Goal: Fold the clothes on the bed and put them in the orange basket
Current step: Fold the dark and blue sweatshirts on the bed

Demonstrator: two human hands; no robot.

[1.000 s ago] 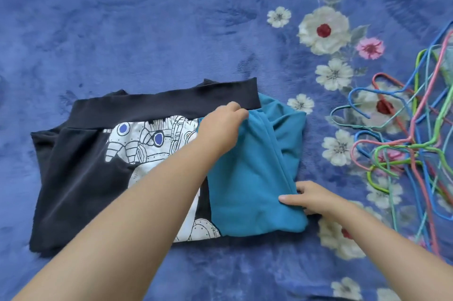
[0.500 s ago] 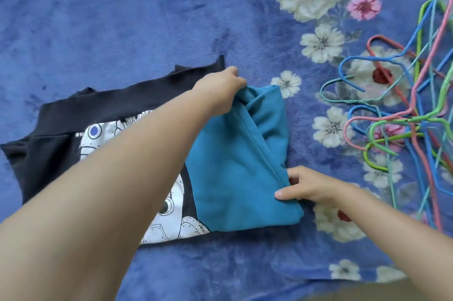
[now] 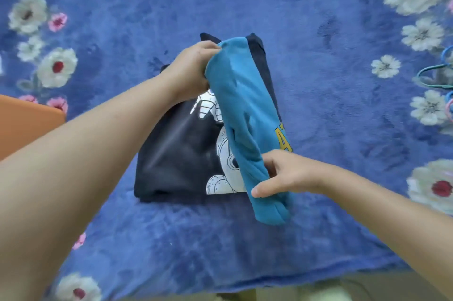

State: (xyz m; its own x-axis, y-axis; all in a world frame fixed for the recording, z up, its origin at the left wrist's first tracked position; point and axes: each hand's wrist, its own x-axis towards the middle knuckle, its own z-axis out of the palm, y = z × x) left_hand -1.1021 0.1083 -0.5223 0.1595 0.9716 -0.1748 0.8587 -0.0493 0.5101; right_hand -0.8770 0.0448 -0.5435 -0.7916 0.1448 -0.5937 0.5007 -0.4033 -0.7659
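yellow letter "A" on teal garment (image 3: 245, 109), rest hidden

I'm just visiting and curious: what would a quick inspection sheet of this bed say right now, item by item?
Surface: blue flowered blanket covering the bed.
Job's things: teal garment, folded, raised off the dark printed garment that lies folded on the blanket; orange basket, only a corner in view at the left edge.
Clutter: coloured hangers at the right edge.
Hands: left hand grips the teal garment's far end; right hand pinches its near end.
Cables: nothing seen.
Surroundings: strip of floor beyond the blanket's near edge, too blurred to describe.
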